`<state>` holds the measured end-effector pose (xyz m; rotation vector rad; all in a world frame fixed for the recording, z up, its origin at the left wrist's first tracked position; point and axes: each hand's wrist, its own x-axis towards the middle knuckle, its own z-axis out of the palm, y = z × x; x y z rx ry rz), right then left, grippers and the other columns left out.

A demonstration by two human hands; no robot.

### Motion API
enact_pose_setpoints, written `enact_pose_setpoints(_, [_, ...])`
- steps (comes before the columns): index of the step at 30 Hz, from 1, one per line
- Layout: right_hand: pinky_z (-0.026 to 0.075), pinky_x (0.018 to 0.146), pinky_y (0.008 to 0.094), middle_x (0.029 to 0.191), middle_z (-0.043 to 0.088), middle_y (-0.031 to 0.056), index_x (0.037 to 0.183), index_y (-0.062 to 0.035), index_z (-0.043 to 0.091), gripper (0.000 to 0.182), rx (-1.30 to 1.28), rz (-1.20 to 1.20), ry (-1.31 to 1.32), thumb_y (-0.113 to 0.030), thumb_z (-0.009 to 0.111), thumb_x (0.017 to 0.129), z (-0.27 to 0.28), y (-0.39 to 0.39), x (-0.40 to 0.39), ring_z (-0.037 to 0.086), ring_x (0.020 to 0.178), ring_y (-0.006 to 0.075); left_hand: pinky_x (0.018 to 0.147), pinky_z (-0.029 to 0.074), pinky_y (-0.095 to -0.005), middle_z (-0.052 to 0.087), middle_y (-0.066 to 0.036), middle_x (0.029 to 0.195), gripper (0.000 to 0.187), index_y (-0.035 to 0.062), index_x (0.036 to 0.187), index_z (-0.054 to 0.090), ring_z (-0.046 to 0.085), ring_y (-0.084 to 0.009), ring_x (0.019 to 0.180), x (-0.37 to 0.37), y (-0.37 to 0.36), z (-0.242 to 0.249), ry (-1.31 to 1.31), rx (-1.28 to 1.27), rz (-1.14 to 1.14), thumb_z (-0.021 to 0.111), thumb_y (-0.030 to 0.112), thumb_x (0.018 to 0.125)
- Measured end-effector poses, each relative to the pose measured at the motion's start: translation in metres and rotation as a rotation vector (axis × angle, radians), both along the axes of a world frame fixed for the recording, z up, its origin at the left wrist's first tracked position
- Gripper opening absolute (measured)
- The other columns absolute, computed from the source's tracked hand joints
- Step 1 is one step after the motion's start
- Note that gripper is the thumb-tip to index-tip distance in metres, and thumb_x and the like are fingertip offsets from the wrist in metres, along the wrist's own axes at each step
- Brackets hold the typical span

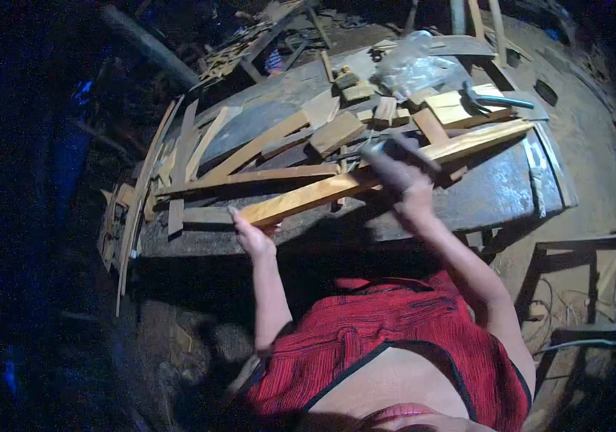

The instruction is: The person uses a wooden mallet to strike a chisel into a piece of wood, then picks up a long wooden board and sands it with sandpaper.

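Note:
A long, light wooden strip [301, 199] slants across the workbench, its far end up to the right. My left hand [256, 236] grips its near end, thumb on top and fingers curled beneath. Over the strip's middle, my right hand [416, 199] is closed on a dark, block-shaped tool [392, 160]. That tool is smeared by motion, so its exact kind and whether it touches the strip cannot be made out. Beyond it lie short wood offcuts [337, 135] and a thick pale board [466, 108] with a hammer [492, 99] resting on it.
The worn workbench [495, 191] carries several loose wooden slats [257, 147] on its left and a clear plastic bag [420, 68] at the back. Long strips [151, 187] lean at the bench's left end. A wooden frame [589, 252] stands on the floor at right.

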<state>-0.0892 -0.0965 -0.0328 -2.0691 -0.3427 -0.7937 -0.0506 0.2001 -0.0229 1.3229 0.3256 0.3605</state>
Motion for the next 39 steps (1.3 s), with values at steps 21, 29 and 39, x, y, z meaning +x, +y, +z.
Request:
enact_pose_setpoints(21, [0.047, 0.051, 0.0302, 0.075, 0.064, 0.0074, 0.087, -0.0022, 0.058, 0.024, 0.259, -0.666, 0.391, 0.000, 0.049, 0.065, -0.096, -0.218, 0.010, 0.057, 0.066, 0.0134, 0.039, 0.047, -0.0305, 0.060, -0.014, 0.078, 0.062, 0.0033, 0.102, 0.047, 0.059, -0.0256, 0.053, -0.004, 0.001, -0.009, -0.010, -0.019, 0.019, 0.037, 0.062, 0.084])
enact_pose_setpoints(29, [0.043, 0.079, 0.0349, 0.103, 0.060, 0.0108, 0.110, -0.0129, 0.058, 0.048, -0.207, -0.256, -0.083, -0.003, 0.061, 0.064, -0.048, -0.037, -0.011, 0.055, 0.093, 0.0285, 0.039, 0.048, -0.0316, 0.060, -0.014, 0.080, 0.061, 0.0023, 0.100, 0.049, 0.061, -0.0266, 0.055, -0.013, -0.010, 0.012, -0.091, 0.029, 0.051, 0.038, 0.060, 0.084])
enact_pose_setpoints(39, [0.047, 0.065, 0.0353, 0.083, 0.065, 0.0152, 0.098, -0.0051, 0.062, 0.035, 0.060, -0.624, 0.119, -0.022, 0.061, 0.068, -0.095, -0.275, 0.019, 0.061, 0.073, 0.0289, 0.046, 0.048, -0.0335, 0.061, -0.009, 0.088, 0.059, 0.0059, 0.102, 0.051, 0.061, -0.0224, 0.070, -0.015, -0.006, 0.014, -0.055, 0.044, -0.045, 0.047, 0.060, 0.080])
